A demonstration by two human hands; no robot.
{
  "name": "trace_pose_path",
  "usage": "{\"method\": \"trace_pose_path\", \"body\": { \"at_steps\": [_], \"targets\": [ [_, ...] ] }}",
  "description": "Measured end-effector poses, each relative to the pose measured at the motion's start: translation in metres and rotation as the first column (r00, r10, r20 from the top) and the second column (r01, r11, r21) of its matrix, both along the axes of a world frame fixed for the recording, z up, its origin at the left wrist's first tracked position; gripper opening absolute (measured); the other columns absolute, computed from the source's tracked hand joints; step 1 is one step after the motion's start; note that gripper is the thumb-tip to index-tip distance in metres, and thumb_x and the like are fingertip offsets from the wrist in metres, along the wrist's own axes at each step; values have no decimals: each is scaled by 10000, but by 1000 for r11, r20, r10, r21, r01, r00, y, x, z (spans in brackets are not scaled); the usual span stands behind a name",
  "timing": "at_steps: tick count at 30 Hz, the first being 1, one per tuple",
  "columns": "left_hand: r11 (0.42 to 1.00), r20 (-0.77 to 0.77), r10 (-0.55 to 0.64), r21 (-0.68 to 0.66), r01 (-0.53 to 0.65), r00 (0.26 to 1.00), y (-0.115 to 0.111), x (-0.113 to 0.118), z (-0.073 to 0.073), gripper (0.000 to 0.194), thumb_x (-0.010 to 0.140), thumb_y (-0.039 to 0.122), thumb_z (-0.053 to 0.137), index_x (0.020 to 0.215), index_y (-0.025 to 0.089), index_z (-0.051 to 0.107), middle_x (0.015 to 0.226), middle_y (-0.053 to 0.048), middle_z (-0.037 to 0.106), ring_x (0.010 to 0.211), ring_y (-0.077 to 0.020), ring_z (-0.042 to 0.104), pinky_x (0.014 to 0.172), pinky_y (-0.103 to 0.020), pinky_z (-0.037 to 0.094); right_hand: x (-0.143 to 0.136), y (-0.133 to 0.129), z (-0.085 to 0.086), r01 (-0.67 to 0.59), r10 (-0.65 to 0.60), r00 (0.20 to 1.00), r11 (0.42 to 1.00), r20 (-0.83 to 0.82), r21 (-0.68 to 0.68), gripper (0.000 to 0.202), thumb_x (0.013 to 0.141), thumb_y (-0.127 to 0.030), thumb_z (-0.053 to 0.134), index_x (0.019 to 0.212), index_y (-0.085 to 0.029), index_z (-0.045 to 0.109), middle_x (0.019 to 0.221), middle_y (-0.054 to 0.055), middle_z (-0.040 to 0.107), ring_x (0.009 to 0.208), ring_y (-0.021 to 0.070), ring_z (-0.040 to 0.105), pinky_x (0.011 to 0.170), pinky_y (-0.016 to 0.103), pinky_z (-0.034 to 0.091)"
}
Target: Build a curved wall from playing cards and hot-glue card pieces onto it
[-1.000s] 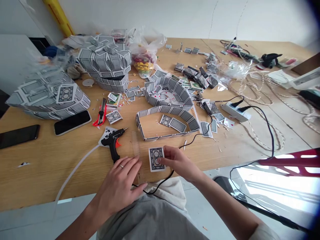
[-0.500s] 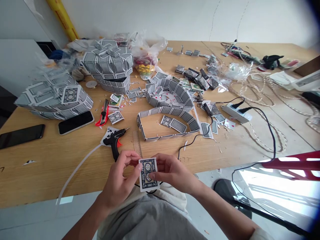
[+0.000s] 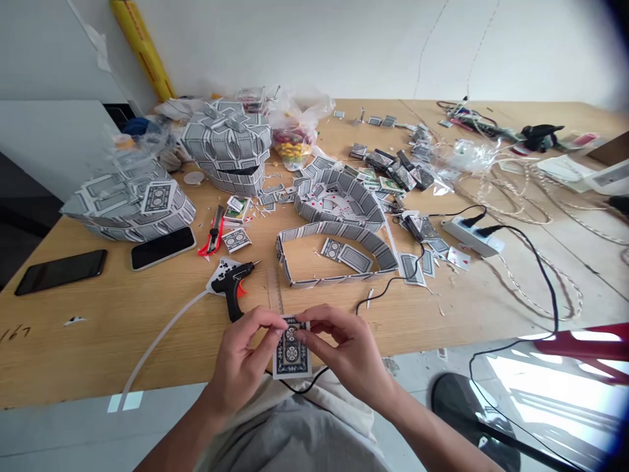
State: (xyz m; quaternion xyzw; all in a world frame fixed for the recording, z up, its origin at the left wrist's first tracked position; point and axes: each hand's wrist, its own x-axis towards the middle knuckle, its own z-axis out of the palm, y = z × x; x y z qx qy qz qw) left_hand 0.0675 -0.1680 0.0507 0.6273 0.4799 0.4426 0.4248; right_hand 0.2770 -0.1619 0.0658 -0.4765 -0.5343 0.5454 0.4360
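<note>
Both hands pinch one blue-and-white patterned playing card (image 3: 291, 351) by its top edge, held upright just off the near edge of the light wooden table (image 3: 122, 314), above the person's lap. Left hand (image 3: 242, 357) has thumb and forefinger closed on the top-left corner; right hand (image 3: 346, 351) is clamped the same way on the top-right, remaining fingers curled under, wrists angled inward toward each other. Risks: the grip is fingertips only on a thin, slick card, so uneven pull could crease or tear it at the top edge, or it could slip and drop to the lap or floor. The black hot-glue gun with orange trigger (image 3: 232, 283) lies just ahead of the left hand, nozzle pointing toward the curved strip of joined grey-backed cards (image 3: 339, 252); a careless reach could brush the tip. Its black cord (image 3: 393, 282) loops under the wrists and could snag.
</note>
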Motion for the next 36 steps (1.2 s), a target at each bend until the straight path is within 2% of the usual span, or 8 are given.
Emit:
{"method": "trace_pose_path", "body": {
  "at_steps": [2, 5, 10, 13, 20, 26, 32, 36],
  "targets": [
    [999, -40, -26, 20, 27, 999, 1, -1, 2, 126, 1046, 263, 653, 1121, 235, 750, 1045, -43, 782, 973, -175, 748, 868, -266, 608, -2, 1, 1, 30, -30, 999, 1000, -32, -10, 214, 887, -371, 881, 1066, -258, 846, 1027, 64, 825, 894, 231, 750, 845, 378, 643],
    [996, -95, -12, 87, 20, 995, 1, -1, 5, 229, 1001, 223, 729, 1225, 263, 753, 1156, -39, 812, 1053, -189, 777, 930, -280, 626, -5, 1, 4, 58, -58, 998, 998, -40, -10, 218, 877, -386, 892, 1056, -263, 861, 1018, 71, 835, 886, 242, 757, 836, 391, 645],
    [958, -149, 48, 286, -3, 988, 3, -1, 12, 313, 961, 161, 778, 1251, 280, 770, 1131, -14, 844, 949, -167, 817, 866, -250, 658, -5, 2, 8, 79, -84, 996, 993, 43, 92, 172, 897, -352, 881, 1060, -298, 876, 979, 60, 849, 858, 252, 767, 814, 397, 638],
    [935, -169, 48, 354, 16, 984, 7, -1, 14, 326, 962, 124, 765, 1250, 276, 771, 1128, -18, 842, 969, -163, 817, 863, -234, 658, -5, 2, 7, 58, -76, 992, 983, 99, 174, 162, 935, -316, 844, 1094, -327, 875, 992, 56, 852, 880, 262, 784, 829, 402, 635],
    [918, -186, 40, 395, 38, 982, 10, 2, 8, 336, 966, 42, 727, 1226, 250, 768, 1037, -20, 808, 912, -125, 783, 839, -206, 635, -3, 0, 2, 49, -104, 981, 952, 166, 303, 189, 983, -257, 785, 1126, -343, 875, 972, 59, 825, 864, 233, 784, 775, 343, 631],
    [921, -147, 59, 389, 3, 987, 10, 5, 4, 211, 965, 75, 742, 1103, 228, 787, 945, -5, 785, 820, -109, 763, 756, -178, 614, -7, -1, -6, 73, -145, 976, 919, 161, 388, 175, 991, -175, 755, 1061, -295, 862, 950, 35, 805, 847, 184, 776, 751, 275, 631],
    [916, -179, 30, 399, 45, 983, 11, 5, 3, 317, 971, 76, 734, 1245, 235, 759, 1051, -32, 798, 922, -135, 784, 834, -200, 628, -7, -2, -7, 70, -171, 964, 901, 202, 428, 251, 990, -120, 745, 1160, -288, 821, 1017, 28, 809, 915, 174, 777, 828, 264, 622],
    [906, -179, 70, 423, 12, 981, 10, 7, 3, 317, 957, 36, 732, 1206, 231, 756, 1020, -17, 777, 903, -119, 767, 844, -191, 615, -6, -1, -7, 34, -187, 944, 876, 273, 481, 268, 1019, -123, 700, 1231, -252, 801, 994, 54, 757, 889, 174, 751, 777, 261, 615]
  ]
}}
